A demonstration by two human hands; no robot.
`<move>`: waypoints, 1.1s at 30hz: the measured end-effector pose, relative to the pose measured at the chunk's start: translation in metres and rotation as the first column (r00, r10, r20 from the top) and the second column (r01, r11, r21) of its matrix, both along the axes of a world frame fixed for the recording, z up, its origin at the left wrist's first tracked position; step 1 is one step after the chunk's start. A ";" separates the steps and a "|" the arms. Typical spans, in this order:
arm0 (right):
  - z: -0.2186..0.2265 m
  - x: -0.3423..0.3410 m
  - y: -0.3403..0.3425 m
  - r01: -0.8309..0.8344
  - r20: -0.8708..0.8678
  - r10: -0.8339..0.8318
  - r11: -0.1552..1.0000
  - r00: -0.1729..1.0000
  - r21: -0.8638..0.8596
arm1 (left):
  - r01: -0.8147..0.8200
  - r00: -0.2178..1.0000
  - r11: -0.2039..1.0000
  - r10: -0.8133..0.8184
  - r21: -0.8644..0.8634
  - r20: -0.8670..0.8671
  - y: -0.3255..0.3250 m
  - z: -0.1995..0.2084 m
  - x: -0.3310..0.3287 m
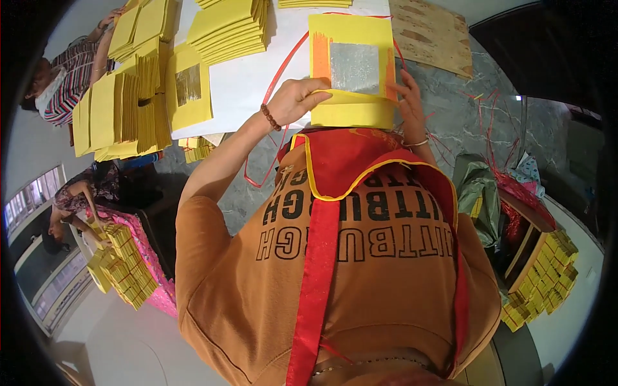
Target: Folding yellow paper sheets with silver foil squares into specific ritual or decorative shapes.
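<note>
A yellow joss paper sheet [353,38], with a silver square and orange bands, lies at the table's near edge. Its near edge is folded up into a raised flap [352,114]. My left hand [299,100] is closed, pinching the fold's left end between thumb and fingers. At the right end is my right hand [409,106], its fingers apart and touching the paper's edge; its palm is partly hidden. A red plastic string [283,67] runs behind the sheet and loops down past my left wrist.
Yellow paper stacks [228,29] and a sheet with a dark gold square [188,85] stand left on the white tabletop [283,32]. Plywood [431,35] adjoins it at right. Two people [71,80] work at left. Bundles [544,276] fill a rack at right, beside a green bag [476,193].
</note>
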State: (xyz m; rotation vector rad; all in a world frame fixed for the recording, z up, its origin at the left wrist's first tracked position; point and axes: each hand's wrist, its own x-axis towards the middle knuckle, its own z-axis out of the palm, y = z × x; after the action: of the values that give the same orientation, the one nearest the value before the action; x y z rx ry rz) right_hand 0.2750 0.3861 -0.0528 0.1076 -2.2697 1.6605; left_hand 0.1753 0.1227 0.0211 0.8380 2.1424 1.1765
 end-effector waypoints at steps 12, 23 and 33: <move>0.004 -0.004 -0.005 0.028 0.135 -0.035 0.998 0.990 0.053 | -0.082 0.991 0.990 0.069 0.116 0.116 0.002 -0.014 -0.010; -0.003 -0.003 -0.006 0.016 0.128 -0.013 1.000 0.992 -0.020 | -0.051 0.982 0.999 0.049 0.005 0.182 -0.003 -0.007 -0.012; 0.003 -0.001 -0.005 0.023 0.118 -0.019 0.999 0.993 -0.030 | 0.370 0.653 0.911 -0.394 -0.182 -0.647 0.015 0.011 0.019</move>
State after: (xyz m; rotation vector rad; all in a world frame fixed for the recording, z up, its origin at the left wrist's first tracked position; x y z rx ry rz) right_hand 0.2743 0.3810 -0.0495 -0.0220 -2.3201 1.7337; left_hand 0.1947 0.1376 0.0325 1.8271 2.3156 0.6487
